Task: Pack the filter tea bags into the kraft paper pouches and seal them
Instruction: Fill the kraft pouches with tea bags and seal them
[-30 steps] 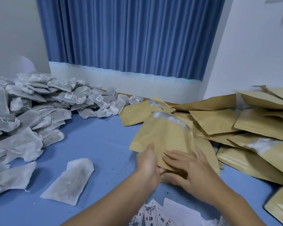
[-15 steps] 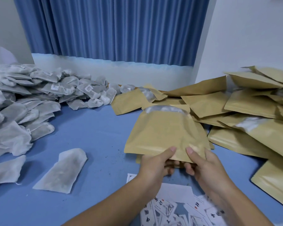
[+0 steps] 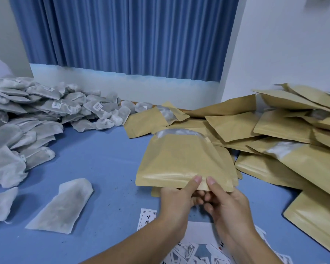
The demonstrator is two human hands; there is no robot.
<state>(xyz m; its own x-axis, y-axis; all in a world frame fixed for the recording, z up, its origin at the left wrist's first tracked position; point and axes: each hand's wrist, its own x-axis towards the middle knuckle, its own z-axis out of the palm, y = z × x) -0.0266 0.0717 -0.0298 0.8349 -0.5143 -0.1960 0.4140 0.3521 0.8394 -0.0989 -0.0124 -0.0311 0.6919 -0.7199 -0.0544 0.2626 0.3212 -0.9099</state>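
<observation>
A kraft paper pouch with a clear window at its far end is held flat above the blue table. My left hand and my right hand pinch its near edge side by side, thumbs on top and fingers underneath. A single white filter tea bag lies flat on the table to the left of my hands. A big heap of filter tea bags covers the left side.
A pile of kraft pouches fills the right side up to the white wall. Printed paper labels lie near the front edge under my forearms. A blue curtain hangs behind the blue table.
Both hands have lifted the pouch off the pile and drawn it toward me. Their grip moved to its near edge, with the two thumbs now close together.
</observation>
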